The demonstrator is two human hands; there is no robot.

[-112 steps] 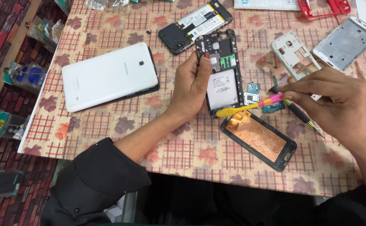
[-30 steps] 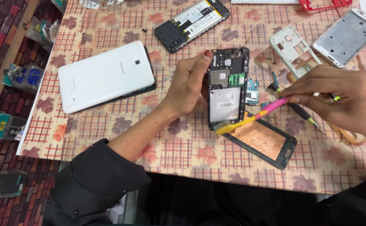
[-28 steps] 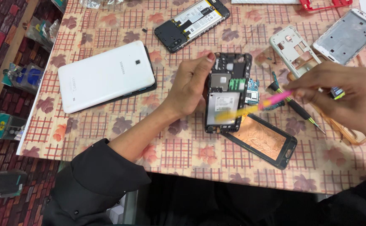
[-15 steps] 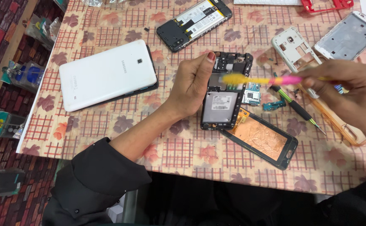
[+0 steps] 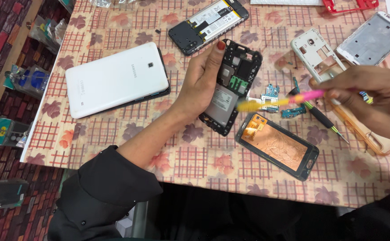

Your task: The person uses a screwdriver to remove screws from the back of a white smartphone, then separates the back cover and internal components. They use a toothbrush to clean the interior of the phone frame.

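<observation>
Floral checked table (image 5: 114,134), brick floor at 9 o'clock. Left hand (image 5: 199,82) fingers clamped on phone chassis (image 5: 230,89); right hand (image 5: 373,102) fingers clamped on brush (image 5: 279,101), lowered since earlier.

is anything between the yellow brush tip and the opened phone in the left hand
Nothing visible. The brush in the right hand has its yellow tip right at the edge of the opened phone held by the left hand; the small loose boards lie beneath on the table.

Head cam; steep downward, close-up
</observation>
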